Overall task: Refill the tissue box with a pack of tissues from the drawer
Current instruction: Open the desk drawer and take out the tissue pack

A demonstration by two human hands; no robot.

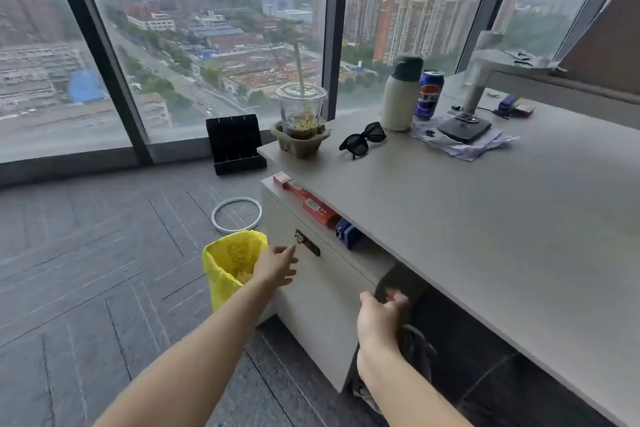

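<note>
A light grey drawer cabinet (322, 291) stands under the left end of the desk, its front panel carrying a small metal lock (300, 238). My left hand (275, 265) reaches toward that lock with fingers apart, holding nothing. My right hand (379, 315) curls its fingers around the right edge of the cabinet front, beside the dark space under the desk. No tissue box or tissue pack is in view.
The grey desk (485, 218) holds a plastic cup with straw (300, 111), sunglasses (363, 139), a white bottle (400, 97), a Pepsi can (428, 94) and a monitor stand (464, 128). Red boxes (308, 201) lie on the cabinet. A yellow-bagged bin (230, 270) stands left on the carpet.
</note>
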